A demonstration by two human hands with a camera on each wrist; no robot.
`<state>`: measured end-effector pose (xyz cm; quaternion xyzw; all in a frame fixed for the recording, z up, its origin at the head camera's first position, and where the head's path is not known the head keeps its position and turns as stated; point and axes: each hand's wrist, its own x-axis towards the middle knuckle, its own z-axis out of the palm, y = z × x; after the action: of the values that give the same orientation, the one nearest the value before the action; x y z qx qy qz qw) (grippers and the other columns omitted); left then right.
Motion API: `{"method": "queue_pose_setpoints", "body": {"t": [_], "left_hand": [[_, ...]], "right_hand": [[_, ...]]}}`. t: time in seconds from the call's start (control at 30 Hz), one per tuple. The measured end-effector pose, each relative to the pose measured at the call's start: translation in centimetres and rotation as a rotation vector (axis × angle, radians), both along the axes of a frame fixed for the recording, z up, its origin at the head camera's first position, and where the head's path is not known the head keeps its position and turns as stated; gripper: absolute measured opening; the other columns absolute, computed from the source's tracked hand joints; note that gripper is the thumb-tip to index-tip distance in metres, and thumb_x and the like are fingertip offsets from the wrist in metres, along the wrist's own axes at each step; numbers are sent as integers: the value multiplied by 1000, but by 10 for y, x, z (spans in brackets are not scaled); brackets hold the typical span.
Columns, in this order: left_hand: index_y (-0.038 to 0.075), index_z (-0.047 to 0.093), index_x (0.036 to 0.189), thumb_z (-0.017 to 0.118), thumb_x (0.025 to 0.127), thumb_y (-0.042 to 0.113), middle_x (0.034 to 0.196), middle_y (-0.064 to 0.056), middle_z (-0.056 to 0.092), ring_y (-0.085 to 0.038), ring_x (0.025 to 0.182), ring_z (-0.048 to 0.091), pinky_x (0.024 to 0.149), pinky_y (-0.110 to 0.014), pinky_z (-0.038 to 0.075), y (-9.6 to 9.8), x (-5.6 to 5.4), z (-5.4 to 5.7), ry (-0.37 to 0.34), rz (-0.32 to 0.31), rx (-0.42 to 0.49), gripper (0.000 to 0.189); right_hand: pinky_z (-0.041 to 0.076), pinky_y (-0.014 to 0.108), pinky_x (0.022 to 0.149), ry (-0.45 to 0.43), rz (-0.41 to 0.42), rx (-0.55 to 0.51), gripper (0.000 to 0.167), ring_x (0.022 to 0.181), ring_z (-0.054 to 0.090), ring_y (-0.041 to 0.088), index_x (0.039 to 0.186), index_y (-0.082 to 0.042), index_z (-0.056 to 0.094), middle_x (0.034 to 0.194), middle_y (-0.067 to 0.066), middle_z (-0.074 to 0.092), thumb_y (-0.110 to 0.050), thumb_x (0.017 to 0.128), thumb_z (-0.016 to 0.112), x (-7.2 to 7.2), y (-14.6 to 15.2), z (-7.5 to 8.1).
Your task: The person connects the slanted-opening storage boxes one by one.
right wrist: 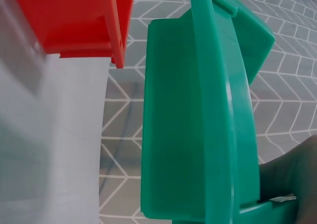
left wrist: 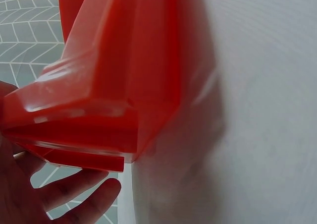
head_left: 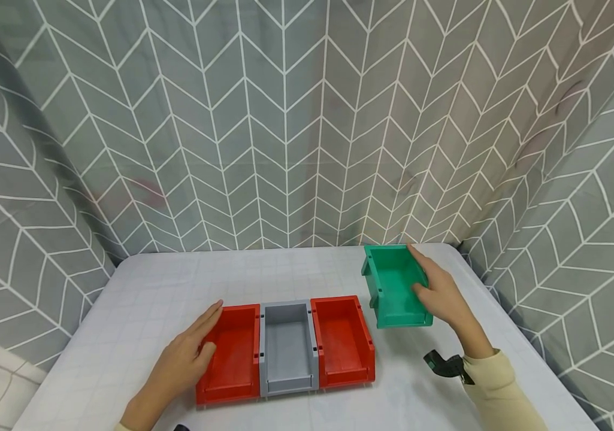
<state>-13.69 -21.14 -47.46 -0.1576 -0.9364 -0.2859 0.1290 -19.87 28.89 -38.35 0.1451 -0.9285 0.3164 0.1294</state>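
My right hand (head_left: 444, 294) grips a green plastic storage bin (head_left: 399, 287) by its right side wall. The bin hangs above the table, tilted, and its inside holds nothing. My left hand (head_left: 184, 353) rests along the outer left side of a red bin (head_left: 231, 353), its fingers nearly straight. In the left wrist view, those fingers lie at the end of the red bin (left wrist: 114, 75). A grey bin (head_left: 287, 347) stands between that one and a second red bin (head_left: 343, 341), the three side by side in a row. The right wrist view shows the green bin (right wrist: 173, 120) apart from the red bin (right wrist: 69, 21).
A white-covered table (head_left: 150, 287) carries the row of bins. Behind it and along the sides hangs a grey curtain (head_left: 285, 131) with white chevron lines. A dark camera mount (head_left: 445, 364) sticks out from the right wrist.
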Motion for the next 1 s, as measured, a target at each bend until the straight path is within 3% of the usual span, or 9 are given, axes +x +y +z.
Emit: {"method": "queue_pose_setpoints", "body": {"t": [1.0], "left_hand": [[6, 45, 158, 65, 91, 2, 162, -6, 43, -35, 139, 51, 99, -56, 52, 0, -1, -1, -6, 4, 3, 70]], "right_hand": [[44, 74, 96, 34, -2, -23, 80, 133, 45, 57, 162, -2, 34, 152, 34, 43, 13, 87, 59, 40, -1, -22]]}}
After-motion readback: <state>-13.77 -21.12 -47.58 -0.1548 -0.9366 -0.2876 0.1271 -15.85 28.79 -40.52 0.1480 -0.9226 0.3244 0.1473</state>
